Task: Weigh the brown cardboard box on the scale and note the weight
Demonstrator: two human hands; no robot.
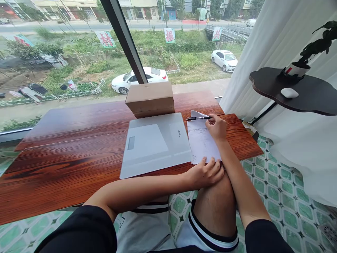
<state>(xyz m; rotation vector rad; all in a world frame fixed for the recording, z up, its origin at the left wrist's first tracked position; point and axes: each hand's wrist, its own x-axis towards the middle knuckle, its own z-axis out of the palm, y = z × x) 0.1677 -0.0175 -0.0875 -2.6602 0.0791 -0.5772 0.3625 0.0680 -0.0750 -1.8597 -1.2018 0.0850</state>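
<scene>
A sheet of white paper [201, 144] with lines of writing lies near the right end of the wooden table, its far edge curled up. My right hand [217, 127] is closed on a black pen [198, 118], which lies nearly level across the top of the sheet and points left. My left hand [206, 173] rests at the paper's near edge, fingertips on the sheet and palm close above my knee. Its fingers lie stretched out with nothing in them. Left of the paper is a pale glass bathroom scale [152, 146] with a small grey display.
A closed cardboard box [150, 98] stands behind the scale, by the window. The reddish-brown table [79, 151] stretches left. At the right, a dark side table [310, 91] bears a potted plant [297, 68] and a white rounded object [289, 92], before a white curtain [263, 52].
</scene>
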